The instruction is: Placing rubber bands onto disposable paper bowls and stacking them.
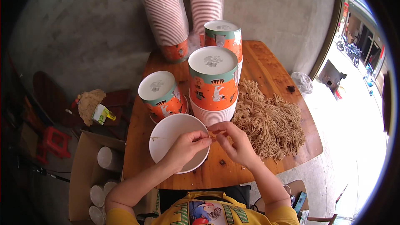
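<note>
My left hand (188, 146) reaches over a white paper bucket (163, 155), thumb and fingers pinched together above its right rim. Close beside it, my right hand (236, 145) is also closed in a pinch, the fingertips of both hands nearly meeting. Whatever lies between the fingers is too small to make out; a brownish bit shows there. The bucket's mouth faces up towards me, and a thin tan strand (157, 138) lies across its left rim. Right of my right hand spreads a heap of tan, cord-like strands (271, 121).
Upside-down orange and green paper buckets stand stacked in front (213, 85) and at left (160, 93). Tall wrapped bucket stacks (166, 16) lean near the wall. Below the wooden table's (254, 58) left edge, a cardboard box (81, 179) holds several white buckets. A red stool (56, 141) stands farther left.
</note>
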`<action>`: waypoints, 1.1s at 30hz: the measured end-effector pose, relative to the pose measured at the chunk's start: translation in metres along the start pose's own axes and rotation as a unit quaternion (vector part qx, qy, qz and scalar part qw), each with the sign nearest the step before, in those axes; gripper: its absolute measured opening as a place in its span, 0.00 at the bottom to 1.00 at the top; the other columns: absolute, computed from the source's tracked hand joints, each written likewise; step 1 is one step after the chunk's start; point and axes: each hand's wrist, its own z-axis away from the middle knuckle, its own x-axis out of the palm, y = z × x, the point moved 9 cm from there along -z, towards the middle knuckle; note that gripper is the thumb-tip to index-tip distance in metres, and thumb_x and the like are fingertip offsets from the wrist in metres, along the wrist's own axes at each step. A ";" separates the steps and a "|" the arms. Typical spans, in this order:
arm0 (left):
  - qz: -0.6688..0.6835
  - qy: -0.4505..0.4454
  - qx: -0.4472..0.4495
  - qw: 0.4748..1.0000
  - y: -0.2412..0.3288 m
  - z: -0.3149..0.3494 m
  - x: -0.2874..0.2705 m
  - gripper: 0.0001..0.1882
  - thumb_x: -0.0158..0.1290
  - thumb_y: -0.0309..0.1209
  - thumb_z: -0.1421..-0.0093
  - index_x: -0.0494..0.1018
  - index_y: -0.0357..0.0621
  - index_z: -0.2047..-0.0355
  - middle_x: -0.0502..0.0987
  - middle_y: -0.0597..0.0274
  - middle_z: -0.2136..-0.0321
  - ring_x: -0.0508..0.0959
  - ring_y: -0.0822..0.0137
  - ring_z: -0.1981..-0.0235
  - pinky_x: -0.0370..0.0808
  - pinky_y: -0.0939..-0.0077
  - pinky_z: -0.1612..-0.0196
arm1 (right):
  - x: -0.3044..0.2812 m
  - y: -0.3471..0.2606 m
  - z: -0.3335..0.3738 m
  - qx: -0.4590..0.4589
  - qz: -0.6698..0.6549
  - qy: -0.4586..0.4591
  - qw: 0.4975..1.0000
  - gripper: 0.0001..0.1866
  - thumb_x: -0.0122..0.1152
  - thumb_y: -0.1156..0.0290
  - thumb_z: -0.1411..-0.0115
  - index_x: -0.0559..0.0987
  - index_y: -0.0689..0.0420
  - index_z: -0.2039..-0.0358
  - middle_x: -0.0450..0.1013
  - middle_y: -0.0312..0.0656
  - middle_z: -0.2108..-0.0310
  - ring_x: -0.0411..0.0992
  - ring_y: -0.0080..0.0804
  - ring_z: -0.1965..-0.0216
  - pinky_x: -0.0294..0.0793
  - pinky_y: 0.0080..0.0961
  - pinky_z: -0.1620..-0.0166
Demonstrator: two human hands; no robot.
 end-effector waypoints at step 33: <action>0.051 0.000 0.018 0.999 0.013 -0.001 0.005 0.12 0.51 0.20 0.39 0.61 0.40 0.58 0.74 0.58 0.64 0.76 0.70 0.63 0.74 0.76 0.56 | 0.000 -0.035 0.001 -0.148 0.267 -0.077 0.949 0.21 0.62 0.80 0.54 0.77 0.51 0.56 0.70 0.34 0.59 0.68 0.37 0.58 0.77 0.29 0.60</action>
